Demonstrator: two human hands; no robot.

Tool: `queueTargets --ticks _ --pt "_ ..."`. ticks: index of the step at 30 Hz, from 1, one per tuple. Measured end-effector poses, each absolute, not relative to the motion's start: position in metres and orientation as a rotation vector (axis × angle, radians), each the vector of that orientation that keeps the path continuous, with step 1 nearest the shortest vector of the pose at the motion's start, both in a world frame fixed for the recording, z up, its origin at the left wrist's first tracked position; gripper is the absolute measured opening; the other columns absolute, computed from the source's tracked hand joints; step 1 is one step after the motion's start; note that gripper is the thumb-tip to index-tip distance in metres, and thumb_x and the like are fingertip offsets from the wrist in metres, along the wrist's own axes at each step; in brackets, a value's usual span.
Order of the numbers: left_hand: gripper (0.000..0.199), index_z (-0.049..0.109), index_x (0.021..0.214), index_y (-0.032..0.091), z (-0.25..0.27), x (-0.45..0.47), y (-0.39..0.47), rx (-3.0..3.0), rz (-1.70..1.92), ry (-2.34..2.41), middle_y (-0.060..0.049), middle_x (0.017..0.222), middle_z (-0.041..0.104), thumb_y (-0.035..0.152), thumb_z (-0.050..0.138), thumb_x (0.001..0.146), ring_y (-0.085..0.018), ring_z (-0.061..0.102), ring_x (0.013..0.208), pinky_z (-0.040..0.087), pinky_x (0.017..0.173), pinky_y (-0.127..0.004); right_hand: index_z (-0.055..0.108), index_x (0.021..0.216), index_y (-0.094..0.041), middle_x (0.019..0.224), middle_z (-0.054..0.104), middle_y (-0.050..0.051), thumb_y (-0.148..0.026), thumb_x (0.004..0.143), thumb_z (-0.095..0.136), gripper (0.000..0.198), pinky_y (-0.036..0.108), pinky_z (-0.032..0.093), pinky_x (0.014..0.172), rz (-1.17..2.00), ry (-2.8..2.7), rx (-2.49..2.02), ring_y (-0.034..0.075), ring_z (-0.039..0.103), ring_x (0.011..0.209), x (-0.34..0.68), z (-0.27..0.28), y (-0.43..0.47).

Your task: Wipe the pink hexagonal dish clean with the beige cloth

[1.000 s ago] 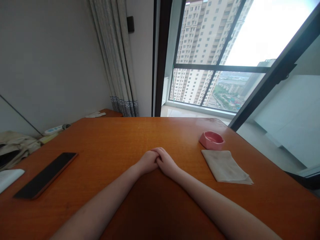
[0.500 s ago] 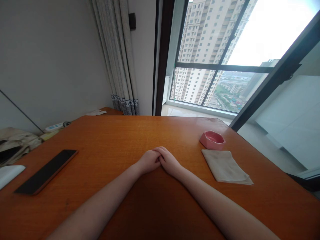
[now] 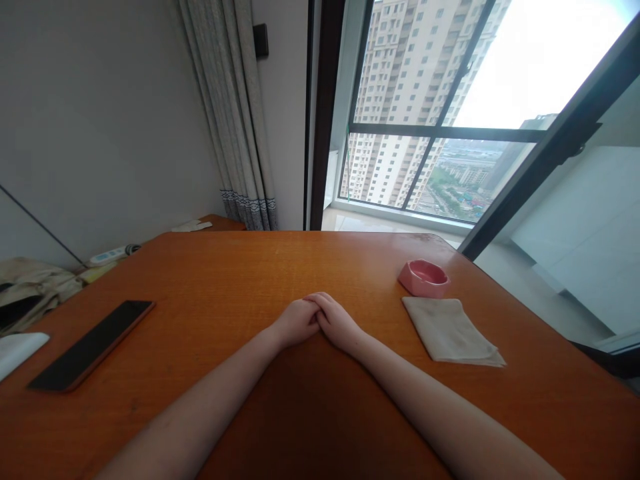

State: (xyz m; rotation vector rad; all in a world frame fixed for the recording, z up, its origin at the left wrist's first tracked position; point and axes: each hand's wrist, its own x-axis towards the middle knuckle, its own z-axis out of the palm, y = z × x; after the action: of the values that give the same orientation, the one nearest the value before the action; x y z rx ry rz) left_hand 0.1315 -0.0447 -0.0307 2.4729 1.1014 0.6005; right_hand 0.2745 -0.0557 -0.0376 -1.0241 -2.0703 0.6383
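Observation:
My left hand (image 3: 296, 323) and my right hand (image 3: 337, 325) are clasped together on the brown wooden table (image 3: 225, 267). The fingers of the right lie over those of the left, and both hands are closed. No object shows in either one, though the inner fingers are partly hidden. To the right of my right hand lies a folded beige cloth (image 3: 447, 330). Just behind that cloth sits a pink bowl-like dish (image 3: 427, 279) with angular sides, apart from both hands.
A black phone-like slab (image 3: 95, 345) with a reddish edge lies on the table's left side. Beside it, a white item (image 3: 23, 350) is cut off by the frame. A power strip (image 3: 110, 255) and crumpled fabric (image 3: 37, 287) lie past the left edge. A grey curtain (image 3: 227, 107) hangs behind.
The view has shifted very slightly. My hands stay clasped in the same place, and nothing on the table has moved.

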Motion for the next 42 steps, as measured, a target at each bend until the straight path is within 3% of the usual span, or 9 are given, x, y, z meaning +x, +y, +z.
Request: queueTargets --ticks 19,23,27,30,34,39,42 --pt "0.022 0.064 0.087 0.015 -0.032 0.132 -0.044 2.468 0.591 1.109 -0.008 0.091 0.069 0.014 0.048 0.071 -0.021 0.064 0.086 0.048 0.074 -0.029 0.057 0.112 -0.018 0.108 0.060 0.008 -0.001 0.073 0.037 0.047 0.033 0.044 0.095 0.617 -2.101 -1.003 0.017 0.054 0.103 0.275 -0.040 -0.055" --pt "0.022 0.062 0.088 0.016 -0.033 0.132 -0.044 2.455 0.630 1.057 -0.007 0.094 0.068 0.015 0.048 0.072 -0.020 0.062 0.087 0.045 0.074 -0.028 0.048 0.127 -0.020 0.125 0.053 0.010 -0.007 0.077 0.042 0.052 0.040 0.037 0.103 0.369 -2.214 -1.020 0.021 0.046 0.117 0.279 -0.028 -0.061" --pt "0.012 0.058 0.077 0.018 -0.028 0.130 -0.045 2.451 0.590 1.066 -0.001 0.075 0.063 0.018 0.046 0.076 -0.015 0.056 0.069 0.039 0.063 -0.024 0.038 0.137 -0.024 0.138 0.043 0.009 -0.024 0.082 0.052 0.056 0.046 0.029 0.107 0.094 -2.316 -1.043 0.025 0.035 0.128 0.301 -0.009 -0.056" --pt "0.012 0.056 0.077 0.019 -0.024 0.128 -0.045 2.470 0.551 1.059 0.001 0.067 0.057 0.024 0.046 0.080 -0.013 0.050 0.062 0.035 0.059 -0.023 0.033 0.139 -0.023 0.138 0.042 0.010 -0.033 0.085 0.050 0.058 0.047 0.028 0.107 -0.024 -2.219 -1.272 0.025 0.036 0.128 0.339 0.000 -0.038" --pt "0.011 0.055 0.079 0.019 -0.023 0.126 -0.045 2.472 0.534 1.018 0.002 0.067 0.055 0.025 0.047 0.081 -0.012 0.048 0.063 0.034 0.060 -0.023 0.038 0.135 -0.016 0.144 0.033 0.015 -0.032 0.084 0.049 0.055 0.061 0.014 0.106 -0.366 -1.772 -2.024 0.034 0.025 0.133 0.405 0.005 -0.018" --pt "0.011 0.055 0.079 0.019 -0.023 0.126 -0.045 2.460 0.524 1.020 0.001 0.067 0.055 0.025 0.047 0.081 -0.012 0.048 0.063 0.033 0.060 -0.023 0.058 0.114 -0.015 0.123 0.054 0.018 -0.051 0.081 0.047 0.050 0.059 0.029 0.097 -0.081 -1.476 -2.539 0.037 0.031 0.127 0.452 0.006 -0.016" --pt "0.011 0.055 0.079 0.019 -0.022 0.126 -0.046 2.460 0.530 1.017 0.002 0.066 0.054 0.025 0.047 0.081 -0.012 0.048 0.062 0.033 0.059 -0.023 0.062 0.106 -0.016 0.114 0.058 0.018 -0.051 0.079 0.051 0.045 0.054 0.037 0.091 0.011 -1.514 -2.599 0.038 0.040 0.120 0.453 0.003 -0.016"
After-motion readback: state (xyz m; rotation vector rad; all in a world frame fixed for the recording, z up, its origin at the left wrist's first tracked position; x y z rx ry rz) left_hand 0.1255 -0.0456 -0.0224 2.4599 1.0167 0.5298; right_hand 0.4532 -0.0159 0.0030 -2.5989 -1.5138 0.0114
